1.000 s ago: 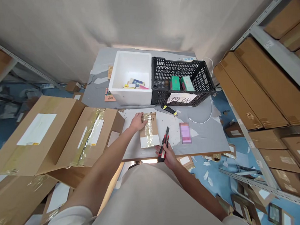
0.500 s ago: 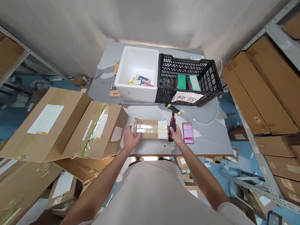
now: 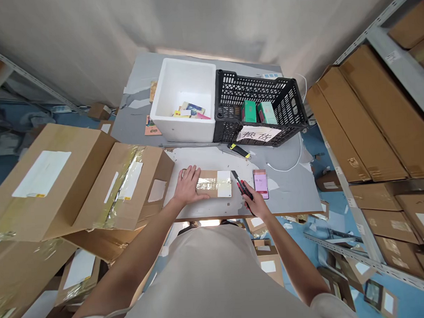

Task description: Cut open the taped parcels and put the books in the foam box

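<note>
Landmark: black openwork plastic crate [image 3: 226,130] on the grey-topped table [image 3: 287,193]. Small oblong brown cardboard box [image 3: 213,184], taped, white label at its right end, lies flat on the near side of the crate, before its left front corner. Left hand [image 3: 188,187] laid over the box's left end, fingers spread, unclenched; pressure cannot be told. Right hand [image 3: 255,201], before the crate's left half, grasps a red-and-black utility knife [image 3: 241,186]; blade out, tip just beside the label end of the box. Yellow-and-black plastic cutter [image 3: 239,151] lies loose, close to the crate's near wall. Pink-screened phone [image 3: 261,185] lies before the crate's middle, near the right hand. White foam bin [image 3: 188,133] stands against the crate's left side, small coloured packets inside. In the crate: green carton [image 3: 249,111], pale green carton [image 3: 267,113]. White handwritten paper sign [image 3: 258,133] on the crate's front. White cable [image 3: 282,170] curves before its right end.
</note>
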The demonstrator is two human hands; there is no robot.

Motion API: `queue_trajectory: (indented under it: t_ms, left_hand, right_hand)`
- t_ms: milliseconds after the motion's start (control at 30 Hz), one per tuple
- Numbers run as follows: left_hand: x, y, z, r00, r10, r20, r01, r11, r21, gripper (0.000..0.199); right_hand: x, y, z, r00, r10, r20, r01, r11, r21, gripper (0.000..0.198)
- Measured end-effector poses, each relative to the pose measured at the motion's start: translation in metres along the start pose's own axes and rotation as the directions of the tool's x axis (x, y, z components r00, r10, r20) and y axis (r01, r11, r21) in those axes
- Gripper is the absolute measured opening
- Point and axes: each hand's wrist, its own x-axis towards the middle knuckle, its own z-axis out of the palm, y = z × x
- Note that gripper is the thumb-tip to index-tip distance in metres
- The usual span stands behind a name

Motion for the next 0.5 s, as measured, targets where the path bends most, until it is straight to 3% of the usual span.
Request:
queue_trajectory:
  t_ms: [300,500]
  left_hand:
    - [0.0026,0.0022,0.0024,1.000,-0.024,-0.013,0.024,1.000,0.004,0.121]
    - [0.0033,0.0016,0.0025,1.000,-0.013,-0.006,0.013,1.000,0.000,0.126]
  right_hand:
    - [-0.0108,0.0047,-0.0007,0.999,0.019,0.030,-0.017,0.997,-0.075,0.062]
    - [-0.0098,-0.0051,-0.0008,0.999,0.012,0.048,-0.002,0.978,-0.209,0.060]
